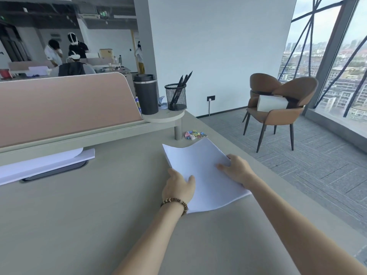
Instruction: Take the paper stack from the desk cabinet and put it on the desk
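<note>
A white paper stack (200, 171) is over the right part of the grey desk (89, 205), its far edge bowed slightly. My left hand (177, 188), with a bead bracelet at the wrist, grips the stack's near-left edge, thumb on top. My right hand (237, 169) holds the stack's right edge, fingers spread over the top sheet. Whether the stack rests fully on the desk I cannot tell. The desk cabinet is out of view.
A second white stack (45, 163) lies at the desk's left under the pink divider (63, 106). A raised shelf (166, 116) carries a black tumbler (146, 94) and a mesh pen cup (176, 97). Coloured clips (193, 134) lie behind the paper. Brown chairs (278, 104) stand right.
</note>
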Motion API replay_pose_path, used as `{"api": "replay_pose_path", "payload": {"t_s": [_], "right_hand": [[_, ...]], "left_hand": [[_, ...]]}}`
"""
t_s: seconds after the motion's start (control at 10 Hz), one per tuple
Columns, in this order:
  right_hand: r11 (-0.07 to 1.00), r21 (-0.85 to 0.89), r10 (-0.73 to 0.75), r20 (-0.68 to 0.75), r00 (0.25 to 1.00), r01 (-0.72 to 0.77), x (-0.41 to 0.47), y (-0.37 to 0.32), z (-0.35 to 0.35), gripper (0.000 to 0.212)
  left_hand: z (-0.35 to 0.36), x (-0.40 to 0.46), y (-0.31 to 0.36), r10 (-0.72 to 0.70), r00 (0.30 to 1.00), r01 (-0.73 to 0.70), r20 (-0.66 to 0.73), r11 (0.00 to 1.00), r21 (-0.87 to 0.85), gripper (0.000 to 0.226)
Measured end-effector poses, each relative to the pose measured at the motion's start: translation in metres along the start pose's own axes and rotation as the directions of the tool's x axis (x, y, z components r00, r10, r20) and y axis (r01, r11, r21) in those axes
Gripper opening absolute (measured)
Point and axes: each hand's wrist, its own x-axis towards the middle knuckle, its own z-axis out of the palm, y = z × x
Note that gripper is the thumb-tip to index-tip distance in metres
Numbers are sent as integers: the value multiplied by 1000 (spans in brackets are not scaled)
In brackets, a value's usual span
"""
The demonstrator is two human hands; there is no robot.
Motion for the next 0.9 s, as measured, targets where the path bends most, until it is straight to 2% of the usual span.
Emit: {"api": "replay_pose_path", "payload": {"t_s": [0.2, 0.4, 0.5, 0.6, 0.8, 0.9], "right_hand": [[979, -206, 7, -15, 1000, -10, 29, 0, -8, 44], [950, -312, 28, -11, 1000, -30, 35, 2, -2, 55], [931, -364, -55, -29, 998, 41, 33, 5, 0, 69], [866, -489, -150, -60, 987, 102, 30, 6, 2, 67], [858, -494, -182, -40, 982, 139, 23, -3, -2, 60], [867, -460, -259, -86, 962, 192, 8, -16, -5, 60]], "left_hand": [[21, 26, 7, 70, 995, -51, -77, 972, 231, 45], [37, 34, 0, 115, 973, -10, -202, 890, 457, 50], [37, 37, -5, 96, 972, 26, -212, 861, 508, 61], [35, 38, -6, 92, 973, 30, -210, 858, 513, 66], [19, 30, -3, 65, 984, 21, -164, 880, 474, 64], [1, 19, 0, 140, 977, -62, -164, 912, 406, 53]]}}
